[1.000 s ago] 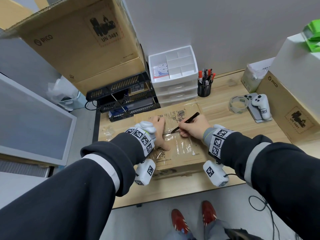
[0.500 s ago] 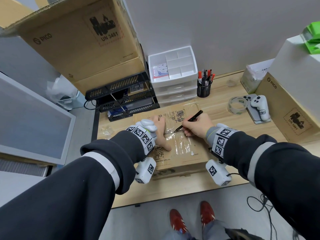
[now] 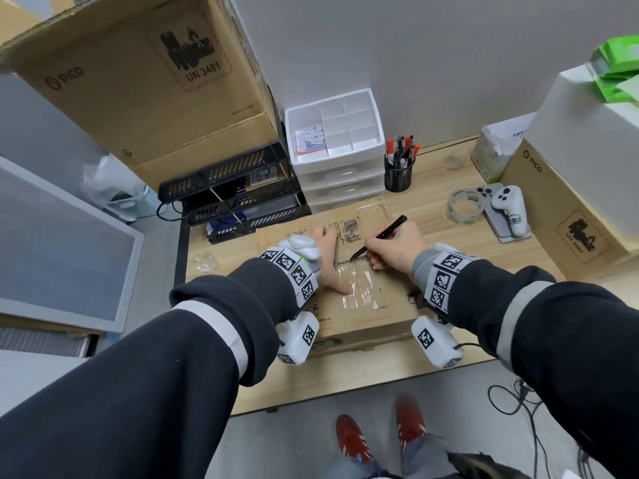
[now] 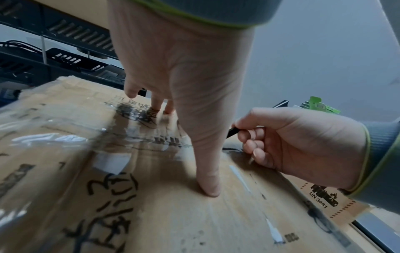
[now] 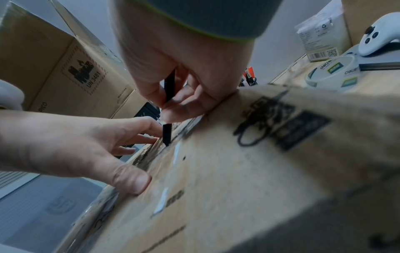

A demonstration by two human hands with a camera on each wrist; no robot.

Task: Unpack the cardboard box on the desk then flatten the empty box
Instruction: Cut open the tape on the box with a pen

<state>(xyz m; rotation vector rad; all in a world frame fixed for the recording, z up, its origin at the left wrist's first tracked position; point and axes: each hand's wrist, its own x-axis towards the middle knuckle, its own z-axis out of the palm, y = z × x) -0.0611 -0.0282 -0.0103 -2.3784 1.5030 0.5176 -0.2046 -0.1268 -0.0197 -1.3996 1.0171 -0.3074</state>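
Right hand (image 3: 396,248) has shifted right along the seam since a second ago; the black pen-like tool (image 3: 378,238) it pinches now sits further along the taped centre line, tip down on the seam. Thumb and forefinger are clamped on the shaft, other fingers curled under, heel of the hand resting on the box top. Left hand (image 3: 326,261) is about where it was: fingers spread and straight, thumb (image 4: 207,179) pressed flat on the cardboard, holding nothing, just pinning the flap.

Reading: the tape (image 3: 358,292) is being slit, cut only partly along. Seam behind the tip looks dark and scored, but whether it is cut right through cannot be told. Flaps are still closed, so unpacking has not begun and flattening is a long way off.

Cardboard box (image 3: 366,316) lies flat on the wooden desk (image 3: 432,216), near its front edge, between both wrists.

Around it:
- black stacked trays (image 3: 238,198) just behind the box's left end
- white drawer unit (image 3: 340,157) touching or nearly touching the far edge
- pen pot (image 3: 398,174) beside the drawers
- tape roll (image 3: 466,206) and white controller (image 3: 511,209) well to the right
- big PICO carton (image 3: 138,81) over the trays

Likely risk: left fingers sit close beside the tool's line. Far flap has little room to swing open against the drawers and trays.
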